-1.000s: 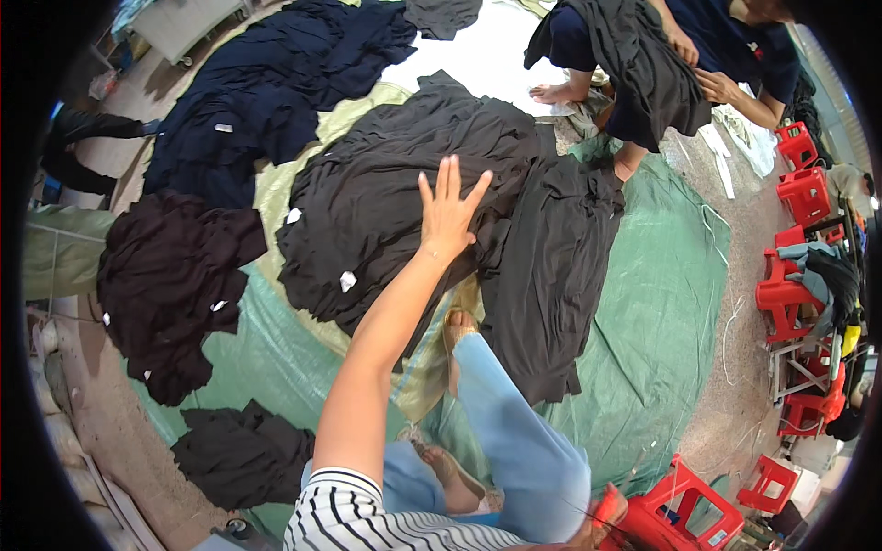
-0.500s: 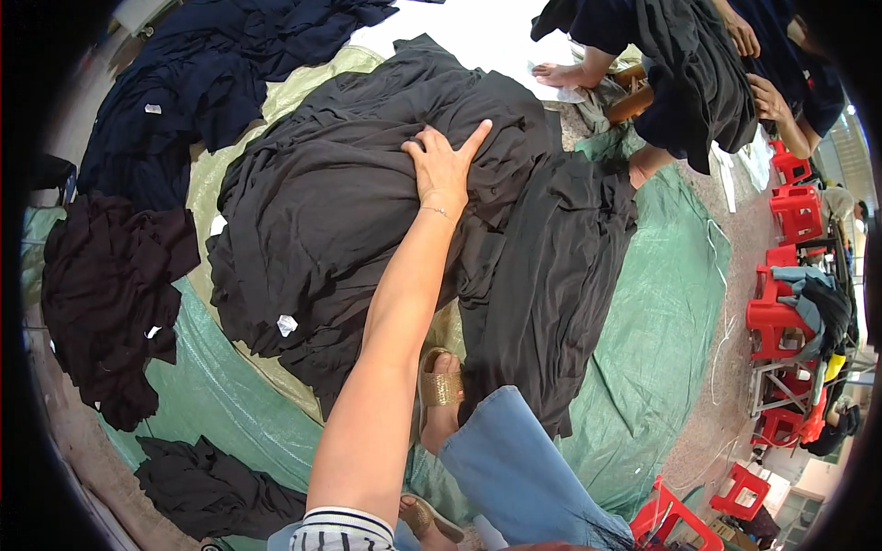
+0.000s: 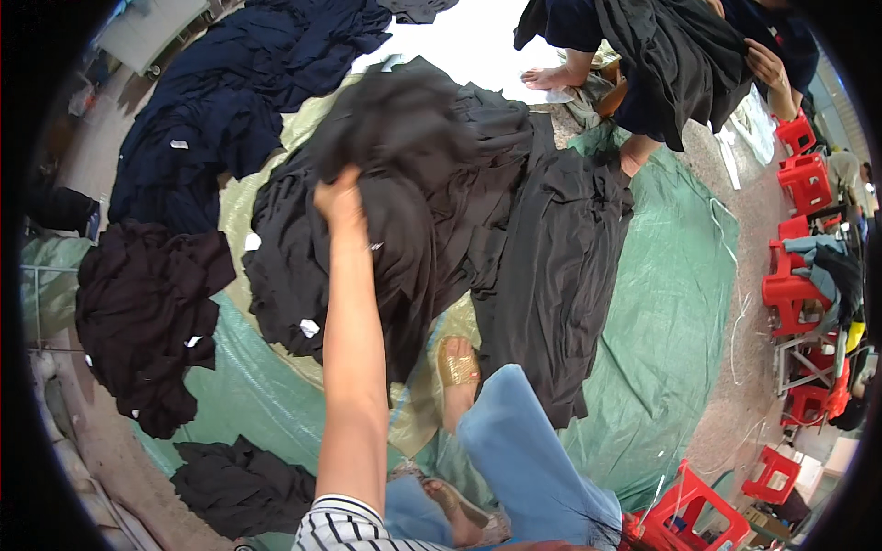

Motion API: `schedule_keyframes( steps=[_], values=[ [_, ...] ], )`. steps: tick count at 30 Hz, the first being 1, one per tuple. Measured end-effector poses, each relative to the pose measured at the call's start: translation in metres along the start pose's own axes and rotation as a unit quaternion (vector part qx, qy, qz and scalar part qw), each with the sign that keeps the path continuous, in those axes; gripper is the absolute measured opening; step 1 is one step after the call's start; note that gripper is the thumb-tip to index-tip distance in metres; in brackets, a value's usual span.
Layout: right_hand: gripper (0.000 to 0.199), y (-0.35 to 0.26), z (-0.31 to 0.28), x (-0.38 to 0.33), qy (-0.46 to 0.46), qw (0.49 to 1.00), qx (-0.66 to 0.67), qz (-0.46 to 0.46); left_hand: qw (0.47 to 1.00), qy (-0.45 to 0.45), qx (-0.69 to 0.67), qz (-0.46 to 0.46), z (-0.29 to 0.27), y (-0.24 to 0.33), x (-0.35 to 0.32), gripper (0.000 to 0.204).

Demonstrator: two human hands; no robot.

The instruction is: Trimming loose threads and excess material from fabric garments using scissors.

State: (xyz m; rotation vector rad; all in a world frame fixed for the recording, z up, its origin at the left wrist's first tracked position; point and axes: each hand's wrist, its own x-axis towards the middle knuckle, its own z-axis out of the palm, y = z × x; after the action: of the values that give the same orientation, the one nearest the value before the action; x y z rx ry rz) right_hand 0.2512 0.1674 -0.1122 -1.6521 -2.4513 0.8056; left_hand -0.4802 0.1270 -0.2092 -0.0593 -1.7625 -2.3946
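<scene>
My left hand is blurred over the left part of a large heap of black cloth. Its fingers look closed on a fold of black fabric, which is raised and smeared by motion above the heap. Small white tags show on the heap's edge. Close by on the right, a long piece of black cloth lies spread out, touching the heap. My right hand does not show.
Dark blue cloth, dark maroon cloth and a small black pile lie at the left. Green sheeting covers the floor. A barefoot person at upper right holds black cloth. Red stools stand at right.
My left hand has moved left and nearer from the middle of the heap, where its fingers were spread on the cloth. A fold of black fabric has come up with it.
</scene>
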Motion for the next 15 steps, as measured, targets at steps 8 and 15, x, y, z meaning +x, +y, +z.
schedule_keyframes(
  steps=[8,15],
  values=[
    [0.035,-0.06,-0.009,-0.079,-0.015,0.992,0.123,-0.009,0.959,0.061,-0.255,-0.11,-0.179,0.213,-0.033,0.07],
    [0.028,-0.128,-0.022,-0.068,0.038,0.984,0.125,-0.122,0.983,-0.054,-0.166,0.058,-0.245,0.385,-0.123,0.066]
  ],
)
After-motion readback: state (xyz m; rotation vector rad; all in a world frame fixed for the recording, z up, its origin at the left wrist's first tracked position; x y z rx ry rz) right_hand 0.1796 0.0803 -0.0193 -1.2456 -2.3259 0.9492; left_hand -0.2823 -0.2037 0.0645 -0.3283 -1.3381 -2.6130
